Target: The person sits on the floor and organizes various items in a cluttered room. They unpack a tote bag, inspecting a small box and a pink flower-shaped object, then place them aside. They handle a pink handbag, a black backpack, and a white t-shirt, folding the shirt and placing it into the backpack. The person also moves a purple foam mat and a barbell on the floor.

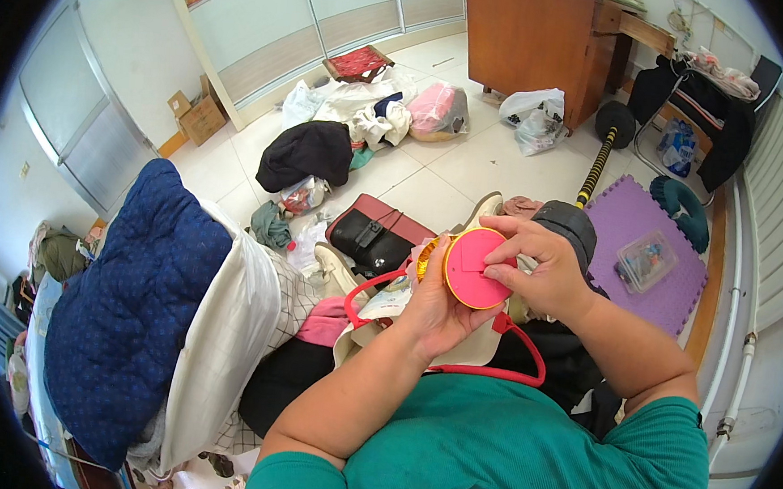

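My left hand [437,314] holds a round, flat pink object [474,293] with a yellow rim, its pink face turned up. A rectangular panel outline and a few small holes show on that face. Shiny gold material [425,263] sticks out at its left side, partly behind my left fingers. The thumb and forefinger of my right hand [532,260] pinch close together at the panel, and another fingertip lies near the top rim. Beneath both hands, a cream bag [358,347] with red handles rests on my lap.
A red and black bag [379,233] lies on the tiled floor beyond my knees. Blue bedding [133,296] rises on my left. To the right are a barbell [596,166] and a purple foam mat [635,226] bearing a clear plastic box [647,260]. Clothes and plastic bags [440,109] lie farther off.
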Tool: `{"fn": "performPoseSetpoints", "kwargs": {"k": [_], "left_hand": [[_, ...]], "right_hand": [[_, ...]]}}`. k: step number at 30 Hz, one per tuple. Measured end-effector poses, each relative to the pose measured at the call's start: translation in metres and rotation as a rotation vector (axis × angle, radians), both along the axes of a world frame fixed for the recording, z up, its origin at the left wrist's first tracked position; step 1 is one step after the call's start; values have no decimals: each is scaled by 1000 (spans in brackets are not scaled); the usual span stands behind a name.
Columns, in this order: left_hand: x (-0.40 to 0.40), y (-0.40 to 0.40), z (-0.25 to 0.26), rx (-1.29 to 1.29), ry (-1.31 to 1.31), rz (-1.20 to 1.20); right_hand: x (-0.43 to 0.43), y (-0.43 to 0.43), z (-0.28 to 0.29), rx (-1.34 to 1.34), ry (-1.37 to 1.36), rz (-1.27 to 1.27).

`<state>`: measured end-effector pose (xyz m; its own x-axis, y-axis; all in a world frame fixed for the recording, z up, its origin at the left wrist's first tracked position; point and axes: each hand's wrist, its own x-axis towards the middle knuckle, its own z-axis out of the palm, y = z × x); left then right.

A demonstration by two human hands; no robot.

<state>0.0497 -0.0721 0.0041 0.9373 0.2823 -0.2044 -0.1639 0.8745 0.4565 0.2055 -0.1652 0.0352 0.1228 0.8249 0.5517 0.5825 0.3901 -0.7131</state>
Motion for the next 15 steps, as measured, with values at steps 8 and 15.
{"fn": "performPoseSetpoints", "kwargs": {"k": [8, 15], "left_hand": [[-6, -11, -12, 157, 108, -47], [-13, -28, -26, 226, 158, -75]], "right_hand": [[-9, -17, -20, -351, 744, 170], [-20, -47, -46, -271, 714, 165]]}}
